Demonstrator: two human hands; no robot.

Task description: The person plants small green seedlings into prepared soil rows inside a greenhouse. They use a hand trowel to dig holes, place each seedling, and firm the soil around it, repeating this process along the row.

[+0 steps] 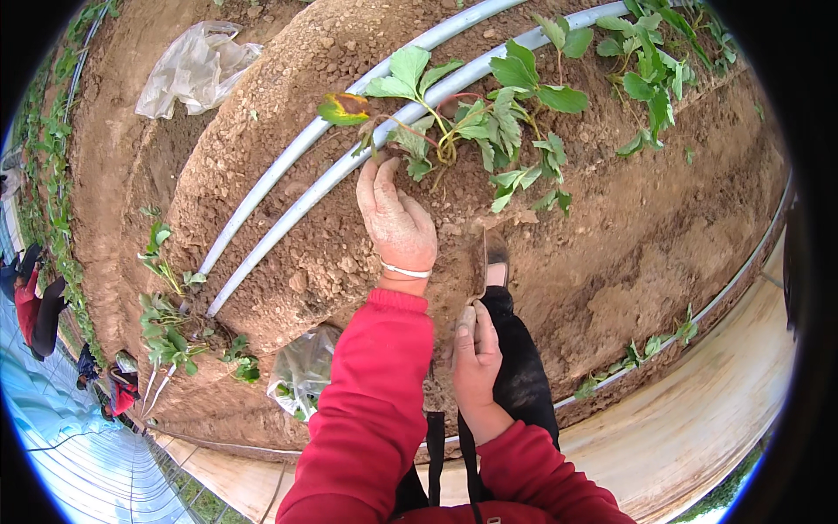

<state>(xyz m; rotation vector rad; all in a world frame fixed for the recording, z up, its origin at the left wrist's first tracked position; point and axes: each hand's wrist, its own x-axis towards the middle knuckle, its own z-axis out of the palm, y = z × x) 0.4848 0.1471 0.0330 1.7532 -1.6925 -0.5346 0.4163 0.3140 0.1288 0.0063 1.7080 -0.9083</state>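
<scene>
My left hand (397,213), soil-dusted and with a white band at the wrist, reaches to the base of a strawberry plant (447,141). Its fingertips meet a small drooping leaf beside the grey drip pipe (340,171); whether they grip it is hidden. A leaf with a yellow and brown patch (345,109) hangs just above. Lower down, my right hand (476,347) pinches the end of a thin, bent tool (485,262), apparently metal. Its far end stands at the soil, alongside my shoe (497,262).
A second pipe (288,152) runs parallel along the soil bed (288,85). Clear plastic bags lie at upper left (196,69) and by my left sleeve (304,367), the nearer holding leaves. More strawberry plants (167,331) stand at left. Other people (39,301) are at far left.
</scene>
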